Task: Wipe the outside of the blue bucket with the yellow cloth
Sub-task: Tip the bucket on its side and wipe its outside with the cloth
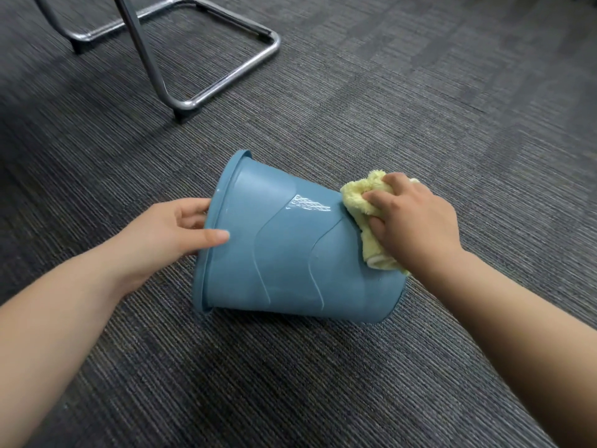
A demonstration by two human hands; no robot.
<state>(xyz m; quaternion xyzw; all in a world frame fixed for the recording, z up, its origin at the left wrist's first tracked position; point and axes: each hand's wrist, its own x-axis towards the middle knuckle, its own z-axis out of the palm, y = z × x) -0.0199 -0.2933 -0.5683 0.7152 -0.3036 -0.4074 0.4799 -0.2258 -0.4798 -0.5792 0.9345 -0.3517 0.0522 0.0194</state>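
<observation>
The bucket (290, 250) is being kept on its side on the carpet (420, 108), rim pointing left and base to the right. Its rim is being gripped by the left hand (181, 231), thumb laid on the outer wall and fingers curled inside the mouth. The cloth (365, 215), bunched up, is being clenched in the right hand (416, 224) and pressed against the wall near the base. A metal chair frame (193, 59) is standing well apart, farther back on the carpet.
</observation>
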